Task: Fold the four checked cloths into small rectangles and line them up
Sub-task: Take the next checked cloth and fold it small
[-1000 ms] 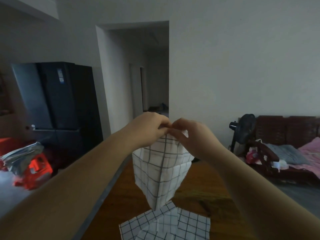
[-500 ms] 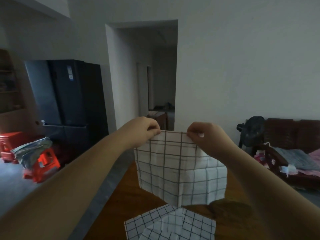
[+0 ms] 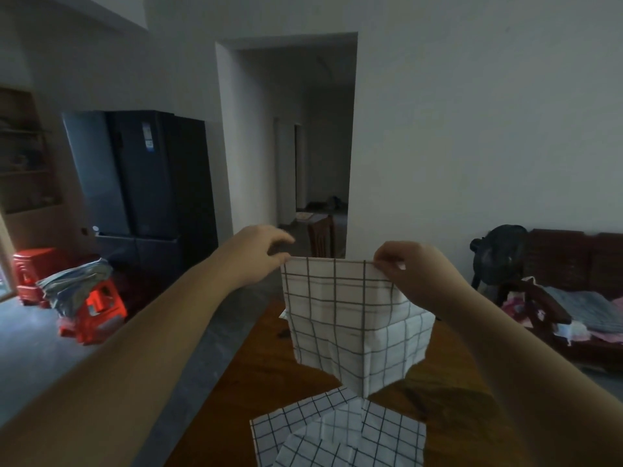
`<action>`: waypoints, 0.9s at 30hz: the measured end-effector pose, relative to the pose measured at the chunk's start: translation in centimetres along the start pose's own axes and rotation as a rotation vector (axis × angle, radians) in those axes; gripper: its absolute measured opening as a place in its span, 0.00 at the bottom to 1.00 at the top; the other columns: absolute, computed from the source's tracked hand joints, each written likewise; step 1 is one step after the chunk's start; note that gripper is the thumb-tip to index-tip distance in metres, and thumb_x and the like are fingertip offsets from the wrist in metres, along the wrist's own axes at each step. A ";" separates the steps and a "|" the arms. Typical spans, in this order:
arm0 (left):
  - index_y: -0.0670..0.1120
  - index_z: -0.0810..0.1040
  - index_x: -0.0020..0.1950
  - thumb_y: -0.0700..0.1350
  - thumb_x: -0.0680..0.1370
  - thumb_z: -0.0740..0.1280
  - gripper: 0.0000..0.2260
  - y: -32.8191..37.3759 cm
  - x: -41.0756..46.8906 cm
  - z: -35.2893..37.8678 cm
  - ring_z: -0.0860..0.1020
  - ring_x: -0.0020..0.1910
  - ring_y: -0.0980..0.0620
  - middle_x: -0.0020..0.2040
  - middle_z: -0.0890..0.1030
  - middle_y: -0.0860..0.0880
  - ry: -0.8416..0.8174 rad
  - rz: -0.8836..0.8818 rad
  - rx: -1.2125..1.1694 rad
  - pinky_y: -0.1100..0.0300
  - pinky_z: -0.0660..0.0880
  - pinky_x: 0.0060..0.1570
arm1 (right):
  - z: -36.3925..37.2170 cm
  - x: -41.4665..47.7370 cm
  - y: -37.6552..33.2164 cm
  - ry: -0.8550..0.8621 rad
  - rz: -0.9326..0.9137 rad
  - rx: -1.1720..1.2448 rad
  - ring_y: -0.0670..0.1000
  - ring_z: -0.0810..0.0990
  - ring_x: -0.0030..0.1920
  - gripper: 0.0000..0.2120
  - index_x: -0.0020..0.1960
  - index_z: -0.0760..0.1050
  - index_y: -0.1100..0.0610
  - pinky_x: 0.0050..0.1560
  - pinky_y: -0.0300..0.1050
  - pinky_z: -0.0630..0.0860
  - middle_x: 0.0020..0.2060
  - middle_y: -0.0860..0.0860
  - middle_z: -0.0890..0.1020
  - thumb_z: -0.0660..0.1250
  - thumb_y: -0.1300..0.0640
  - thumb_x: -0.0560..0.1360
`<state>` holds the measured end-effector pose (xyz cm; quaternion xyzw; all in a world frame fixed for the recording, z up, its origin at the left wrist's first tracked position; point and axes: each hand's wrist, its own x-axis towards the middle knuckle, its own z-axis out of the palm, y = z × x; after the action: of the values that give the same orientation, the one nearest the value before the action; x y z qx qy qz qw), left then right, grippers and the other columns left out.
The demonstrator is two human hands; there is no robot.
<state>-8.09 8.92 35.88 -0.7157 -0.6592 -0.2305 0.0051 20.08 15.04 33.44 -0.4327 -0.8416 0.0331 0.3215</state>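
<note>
- The held checked cloth (image 3: 350, 318) is up in the air above the wooden tabletop (image 3: 269, 369), stretched out by its top edge between both hands. It hangs down in a rough sheet, the lower part creased and coming to a point at the bottom.
- Right hand (image 3: 413, 273) has the top right corner. Thumb and fingers are pinched tight on the hem, with the rest of the fingers curled in, so the cloth edge runs straight out of the pinch.
- Left hand (image 3: 256, 252) is at the top left corner. The thumb and lower fingers are right on the hem there, but the upper fingers are stretched forward and spread out above the edge, not wrapped on it. Looks like a light pinch at most, and I honestly can't tell how much of the corner it really has.
- Top edge sits pretty much level between the two hands, pulled flat.
- Below it, near the tabletop's near edge, more checked cloths (image 3: 337, 433) lie flat in an overlapping pile. The hanging tip of the held one ends just above them; touching or not, can't say.
- Further out: a dark fridge (image 3: 145, 176) on the left against the wall, red plastic stools (image 3: 97, 308) with a grey bag dumped on them, and a dark wooden sofa (image 3: 566, 284) with bedding on the right, a black fan (image 3: 502, 257) beside it.
</note>
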 end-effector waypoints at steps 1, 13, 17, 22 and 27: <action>0.56 0.72 0.73 0.52 0.82 0.67 0.19 0.7 0.1 0.2 0.73 0.66 0.54 0.72 0.73 0.54 -0.006 0.038 -0.019 0.58 0.68 0.63 | 0.1 -0.1 -0.5 -0.008 -0.025 -0.013 0.46 0.81 0.46 0.05 0.49 0.81 0.46 0.50 0.47 0.79 0.44 0.43 0.84 0.66 0.51 0.80; 0.58 0.80 0.49 0.53 0.81 0.68 0.02 6.6 0.9 3.9 0.78 0.45 0.62 0.44 0.81 0.58 -0.073 0.222 -0.242 0.59 0.75 0.48 | 0.1 -1.3 -2.4 -0.023 -0.023 -0.040 0.46 0.81 0.47 0.07 0.53 0.81 0.46 0.52 0.48 0.80 0.46 0.44 0.84 0.64 0.48 0.80; 0.59 0.79 0.48 0.52 0.81 0.67 0.04 6.3 1.0 3.3 0.78 0.47 0.61 0.45 0.81 0.58 -0.083 0.222 -0.193 0.58 0.76 0.49 | -0.3 -2.0 -1.5 -0.020 0.021 -0.023 0.47 0.81 0.45 0.08 0.52 0.80 0.48 0.50 0.49 0.80 0.44 0.46 0.84 0.63 0.50 0.81; 0.57 0.80 0.51 0.51 0.82 0.66 0.03 4.5 1.3 1.8 0.78 0.48 0.60 0.47 0.81 0.58 -0.068 0.181 -0.153 0.59 0.76 0.50 | -1.3 -2.6 0.8 0.029 0.113 0.012 0.44 0.79 0.39 0.07 0.47 0.78 0.48 0.42 0.45 0.77 0.38 0.44 0.82 0.63 0.52 0.82; 0.57 0.80 0.52 0.52 0.82 0.66 0.03 2.6 1.5 0.7 0.78 0.47 0.58 0.46 0.80 0.58 0.000 0.124 -0.054 0.57 0.77 0.49 | -2.2 -3.1 2.7 0.075 0.148 -0.024 0.49 0.81 0.44 0.08 0.52 0.81 0.53 0.49 0.49 0.80 0.43 0.47 0.84 0.64 0.53 0.82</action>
<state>-5.37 10.18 36.52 -0.7551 -0.6072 -0.2472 0.0001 24.56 13.90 32.65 -0.4986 -0.7949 0.0304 0.3444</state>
